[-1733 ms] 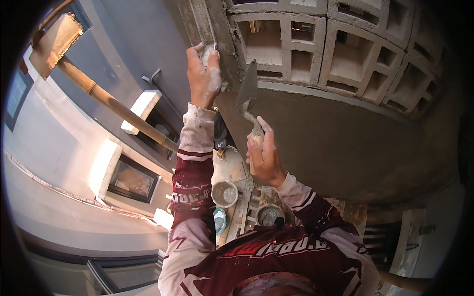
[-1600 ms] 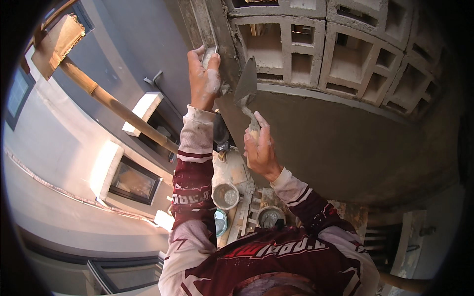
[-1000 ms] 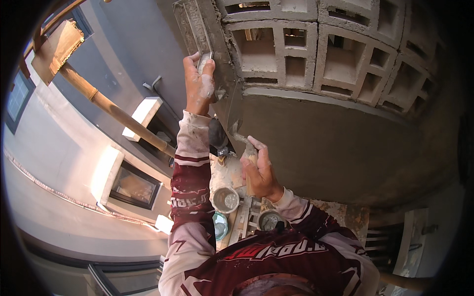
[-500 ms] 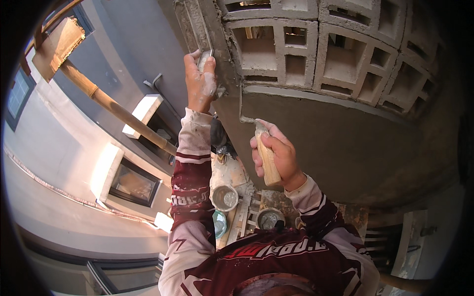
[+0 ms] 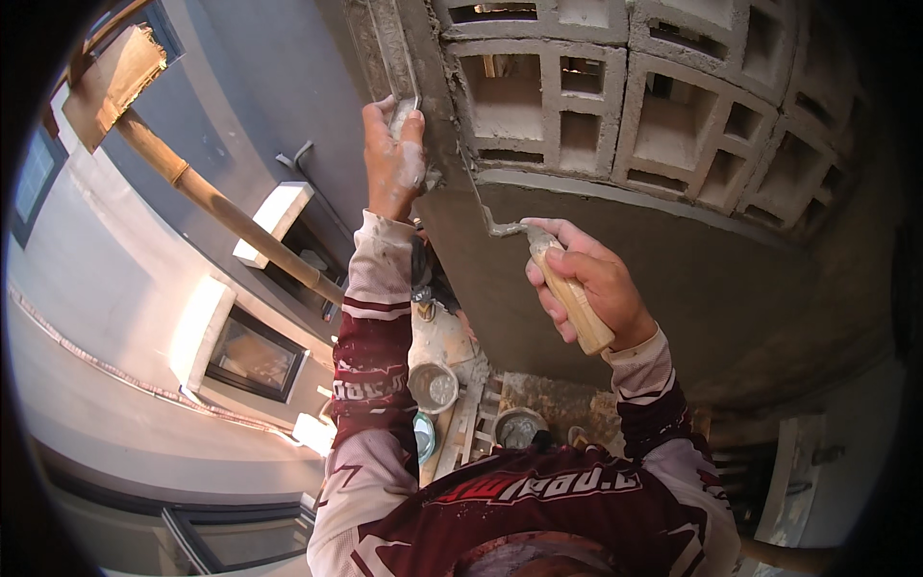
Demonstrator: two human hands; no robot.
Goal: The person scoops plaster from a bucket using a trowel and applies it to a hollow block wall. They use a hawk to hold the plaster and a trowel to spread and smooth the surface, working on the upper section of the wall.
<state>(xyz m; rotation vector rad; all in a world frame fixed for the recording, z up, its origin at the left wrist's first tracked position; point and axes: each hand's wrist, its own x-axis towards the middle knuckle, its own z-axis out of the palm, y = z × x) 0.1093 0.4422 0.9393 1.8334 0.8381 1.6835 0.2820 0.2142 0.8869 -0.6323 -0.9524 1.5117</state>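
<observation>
Up at the wall's left edge, my left hand (image 5: 394, 162) is closed round the lower end of a long, mortar-smeared metal bar (image 5: 389, 53). Its fingers are whitened with mortar, and the bar runs upward out of the picture. To the right and lower, my right hand (image 5: 601, 287) grips a trowel by its pale wooden handle (image 5: 575, 303). The trowel's thin blade edge and bent neck (image 5: 500, 229) show against the wall; the blade is seen nearly edge-on. Behind it lies smooth grey plaster (image 5: 596, 260), below pale ventilation blocks (image 5: 668, 125) with square openings.
Far below stand a grey bucket (image 5: 434, 388), a second bucket (image 5: 520, 429) with wet grey mix, and a teal basin (image 5: 424, 439). A bamboo pole (image 5: 226, 221) slants across the left, before a neighbouring building's wall (image 5: 106, 279) with windows.
My right hand has moved to the right with the trowel, whose handle now tilts more. My left hand stays at about the same place on the bar.
</observation>
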